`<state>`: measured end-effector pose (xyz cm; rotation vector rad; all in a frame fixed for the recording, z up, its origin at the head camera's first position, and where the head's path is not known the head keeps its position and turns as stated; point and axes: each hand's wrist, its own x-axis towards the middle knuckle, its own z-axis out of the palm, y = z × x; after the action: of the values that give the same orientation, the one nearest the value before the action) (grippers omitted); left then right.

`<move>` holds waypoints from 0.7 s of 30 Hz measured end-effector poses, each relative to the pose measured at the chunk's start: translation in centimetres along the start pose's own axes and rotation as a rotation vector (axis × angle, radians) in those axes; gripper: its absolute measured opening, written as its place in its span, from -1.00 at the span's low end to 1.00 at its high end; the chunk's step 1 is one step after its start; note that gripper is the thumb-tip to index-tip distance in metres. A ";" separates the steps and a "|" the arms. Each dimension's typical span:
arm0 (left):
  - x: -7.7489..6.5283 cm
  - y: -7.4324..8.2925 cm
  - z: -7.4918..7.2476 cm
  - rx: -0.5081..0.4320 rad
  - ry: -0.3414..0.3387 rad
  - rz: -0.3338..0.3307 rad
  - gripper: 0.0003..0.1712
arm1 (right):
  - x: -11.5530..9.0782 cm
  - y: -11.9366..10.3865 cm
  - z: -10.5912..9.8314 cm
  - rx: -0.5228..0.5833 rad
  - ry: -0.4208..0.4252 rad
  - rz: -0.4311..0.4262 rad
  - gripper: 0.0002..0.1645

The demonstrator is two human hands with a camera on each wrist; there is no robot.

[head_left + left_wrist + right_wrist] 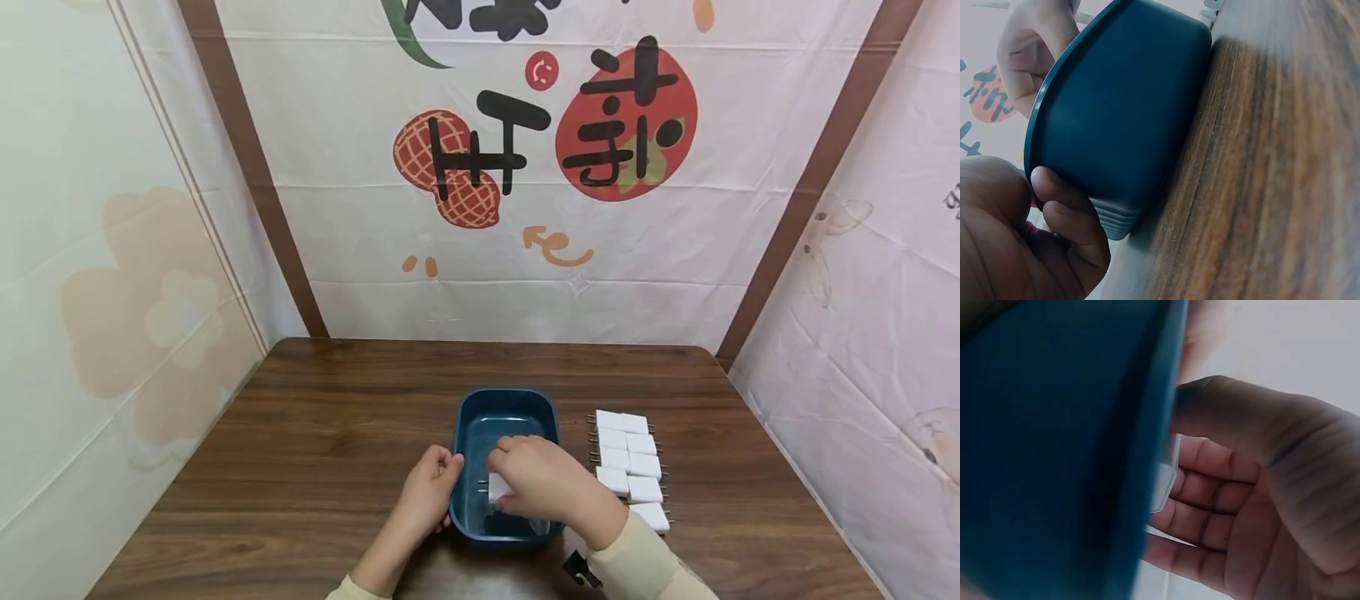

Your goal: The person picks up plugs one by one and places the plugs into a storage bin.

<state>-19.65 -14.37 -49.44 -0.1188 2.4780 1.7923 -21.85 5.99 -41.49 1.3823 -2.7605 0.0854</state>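
Both forearms reach in from the near edge, their wrists bare beyond pale sleeves (643, 557). The left hand (430, 487) is angled up and inward, its thumb uppermost and its fingers (1079, 234) bent under in a grip. The right hand (542, 477) lies farther inward, back upward, knuckles pointing left, thumb (1235, 412) and fingers drawn toward each other in a hold. The two hands are near each other but apart.

A printed fabric backdrop (360, 308) hangs beyond the wood-grain table (337, 408); flower-print sheet (127, 292) left, creased pale sheet (847, 333) right.
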 end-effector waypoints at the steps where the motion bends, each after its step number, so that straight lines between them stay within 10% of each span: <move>1: 0.0 0.0 0.0 0.001 0.001 0.001 -0.71 | 0.0 0.0 0.0 0.003 0.000 0.000 -0.57; 21: 0.0 -0.1 -0.2 -0.011 -0.016 0.014 -0.68 | 1.2 -0.5 2.6 0.037 -0.024 -0.056 -0.60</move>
<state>-19.65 -14.61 -49.45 -0.0882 2.4644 1.8049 -22.24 4.50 -43.98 1.4780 -2.7508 0.1185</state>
